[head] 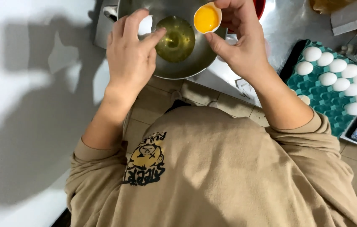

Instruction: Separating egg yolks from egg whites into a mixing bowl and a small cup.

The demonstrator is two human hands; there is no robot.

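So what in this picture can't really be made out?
Head view only:
- Left hand: its own fingers hide most of the white shell piece it holds.
- Metal bowl: far rim cut off by the top edge.
- Right hand covers the underside of the half shell with yolk.
- Egg tray: runs off the right edge; egg count unclear.

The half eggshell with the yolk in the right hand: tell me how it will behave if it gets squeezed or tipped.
The half eggshell looks thin with a jagged broken rim, so a firmer pinch from the right hand would probably crack it. The yolk fills it nearly to the rim, so even a slight tilt would likely slide it out into the metal bowl of egg white below.
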